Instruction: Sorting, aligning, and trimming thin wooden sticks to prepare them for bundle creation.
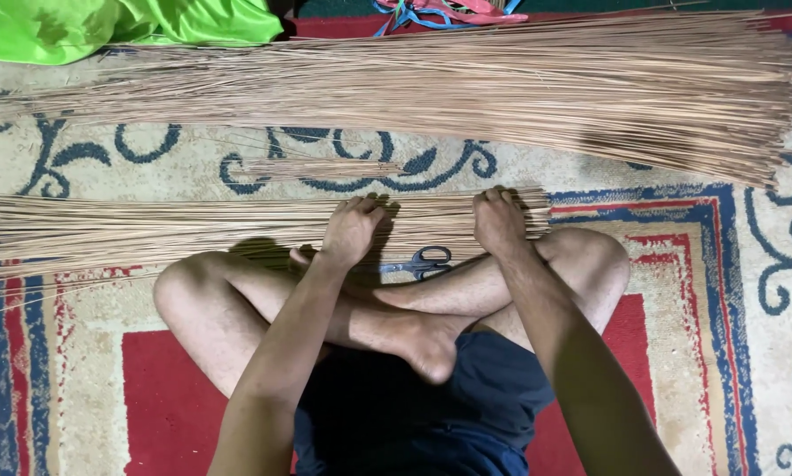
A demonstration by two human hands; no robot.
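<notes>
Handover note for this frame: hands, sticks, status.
Left hand: palm down on the near bundle of thin sticks, fingers curled over it, not lifting.
Right hand: palm down on the same bundle, near its right end.
Far pile of sticks: larger, fanned out across the carpet, untouched.
Small loose bunch lies between the two.
Scissors: on the carpet just behind the hands, by the crossed legs, not held.
Done: near bundle lies gathered. No tie visible on it.
</notes>
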